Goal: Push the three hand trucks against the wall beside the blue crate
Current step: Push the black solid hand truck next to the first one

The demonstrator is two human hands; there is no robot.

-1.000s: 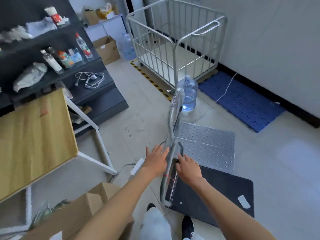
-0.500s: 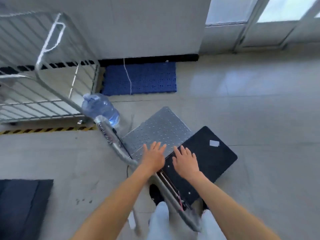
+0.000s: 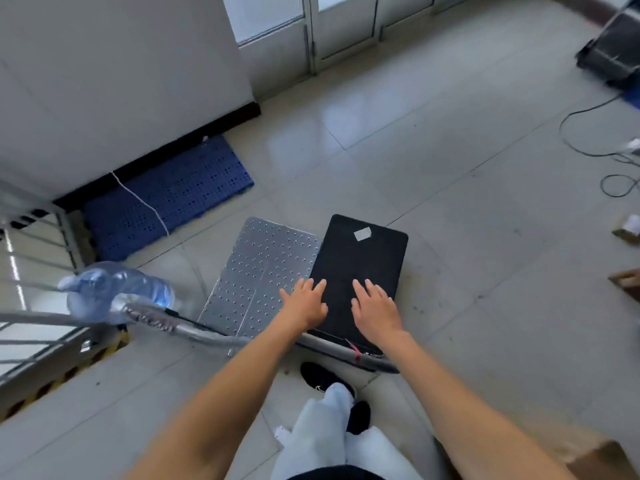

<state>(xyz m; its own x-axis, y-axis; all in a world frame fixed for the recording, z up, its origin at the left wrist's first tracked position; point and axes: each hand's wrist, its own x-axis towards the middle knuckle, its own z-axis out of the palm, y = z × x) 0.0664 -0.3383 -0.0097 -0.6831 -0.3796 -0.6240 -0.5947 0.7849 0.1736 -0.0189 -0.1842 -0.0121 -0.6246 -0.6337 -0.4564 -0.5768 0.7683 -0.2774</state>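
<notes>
Two flat hand trucks stand side by side on the tiled floor: a silver studded platform (image 3: 263, 271) and a black platform (image 3: 363, 261) with a grey sticker. Their silver handle bar (image 3: 207, 336) runs low across in front of me, passing under my wrists. My left hand (image 3: 304, 303) and my right hand (image 3: 375, 308) are palm down with fingers spread over the near end of the black platform, gripping nothing. The blue crate (image 3: 166, 195) lies flat against the white wall, beyond the silver platform to the left.
A large water bottle (image 3: 114, 289) stands left of the silver platform, beside a wire cage cart (image 3: 34, 320) and striped floor tape (image 3: 52, 382). Glass doors (image 3: 311, 29) are ahead. Cables (image 3: 606, 150), a black case (image 3: 613, 53) and cardboard (image 3: 602, 459) lie right.
My view has swung right, away from the shelves and table toward the wall and doors. The two platforms now point toward the wall. My hands stay spread above the handle.
</notes>
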